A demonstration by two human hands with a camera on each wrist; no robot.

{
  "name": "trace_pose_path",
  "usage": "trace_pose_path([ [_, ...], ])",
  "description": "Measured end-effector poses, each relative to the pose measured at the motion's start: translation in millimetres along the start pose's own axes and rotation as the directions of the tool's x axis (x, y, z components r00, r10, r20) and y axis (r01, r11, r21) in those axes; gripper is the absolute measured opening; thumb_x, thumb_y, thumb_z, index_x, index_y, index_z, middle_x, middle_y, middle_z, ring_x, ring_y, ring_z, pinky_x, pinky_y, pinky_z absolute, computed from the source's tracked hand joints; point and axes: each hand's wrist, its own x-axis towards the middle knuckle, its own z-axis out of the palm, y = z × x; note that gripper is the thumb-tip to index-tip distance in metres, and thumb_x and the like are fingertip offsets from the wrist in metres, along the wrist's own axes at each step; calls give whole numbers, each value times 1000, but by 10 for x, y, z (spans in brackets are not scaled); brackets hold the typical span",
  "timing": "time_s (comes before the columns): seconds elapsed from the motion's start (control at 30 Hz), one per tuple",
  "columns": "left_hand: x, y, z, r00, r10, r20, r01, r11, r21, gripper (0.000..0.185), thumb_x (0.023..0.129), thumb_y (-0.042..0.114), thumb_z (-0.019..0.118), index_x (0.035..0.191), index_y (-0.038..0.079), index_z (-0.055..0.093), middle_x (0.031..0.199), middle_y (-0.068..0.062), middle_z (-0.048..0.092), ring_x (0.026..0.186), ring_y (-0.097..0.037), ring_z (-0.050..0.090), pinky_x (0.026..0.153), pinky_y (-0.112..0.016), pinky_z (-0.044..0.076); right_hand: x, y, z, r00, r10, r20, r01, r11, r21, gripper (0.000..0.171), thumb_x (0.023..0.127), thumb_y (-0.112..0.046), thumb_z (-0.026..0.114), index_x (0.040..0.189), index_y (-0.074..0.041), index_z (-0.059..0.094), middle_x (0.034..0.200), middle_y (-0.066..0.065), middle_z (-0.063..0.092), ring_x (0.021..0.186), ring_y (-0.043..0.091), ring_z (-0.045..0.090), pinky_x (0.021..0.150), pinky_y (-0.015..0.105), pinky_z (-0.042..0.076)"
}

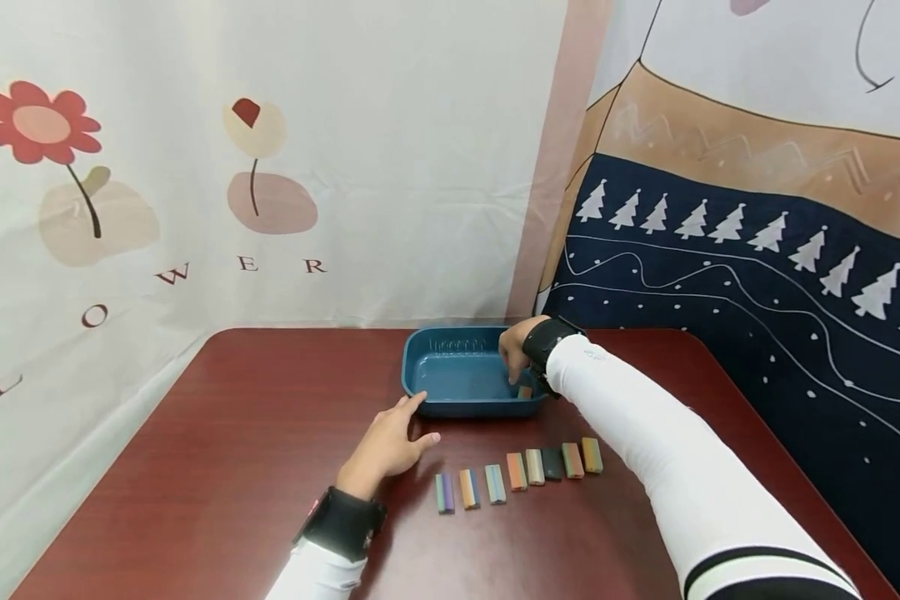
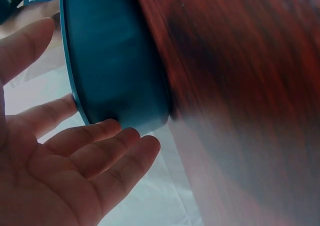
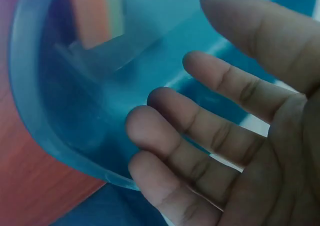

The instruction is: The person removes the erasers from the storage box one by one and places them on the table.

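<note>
Head view, left to right: flower-print curtain (image 1: 195, 208) hangs behind a dark red wooden table (image 1: 195, 467) | left hand (image 1: 390, 442), fingers straight, touches the blue tray (image 1: 457, 383) at its near-left corner | eight coloured blocks (image 1: 517, 471) lie in a row nearer | right hand (image 1: 519, 350), fingers apart, inside the tray above an orange block (image 1: 525, 392) | tree-pattern blanket (image 1: 757, 275) rightmost.

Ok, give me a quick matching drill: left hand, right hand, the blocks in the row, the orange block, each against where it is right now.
1 left hand
2 right hand
3 row of blocks
4 orange block

A inside the blue tray, near its right corner
B open, fingers at the tray's near left corner
C on the table in front of the tray
D open, over the tray's right end

1-B, 2-D, 3-C, 4-A
</note>
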Motion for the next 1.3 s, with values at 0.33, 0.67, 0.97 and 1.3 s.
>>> trace_pose_path([
  [0.33,-48,2,44,1000,-14,8,14,1000,-10,68,90,31,70,149,10,41,149,-22,37,132,-45,37,102,-61,35,119,-182,138,998,-3,57,19,959,-283,31,80,-38,78,60,-25,60,63,-12,49,61,9,42,57,27,40],
  [0.67,3,35,13,1000,-18,14,18,1000,-11,70,91,32,69,150,12,38,151,-21,35,134,-44,35,103,-60,34,210,-219,219,991,-2,135,60,902,-428,41,85,-15,65,49,-20,45,60,-4,35,57,14,30,51,28,31],
  [0.97,43,35,-28,1000,-12,4,12,1000,4,70,91,33,69,150,12,38,151,-21,35,134,-44,35,103,-60,34,235,-183,198,996,-17,91,51,922,-384,42,89,-8,54,53,-19,34,60,-2,32,58,15,29,53,29,28],
  [1.3,42,-9,1,1000,-11,11,11,1000,11,69,92,32,68,150,12,38,150,-22,35,133,-46,35,103,-60,33,253,-192,209,997,-7,82,37,929,-368,41,87,-12,60,51,-19,42,60,-2,37,58,14,33,53,27,34],
])
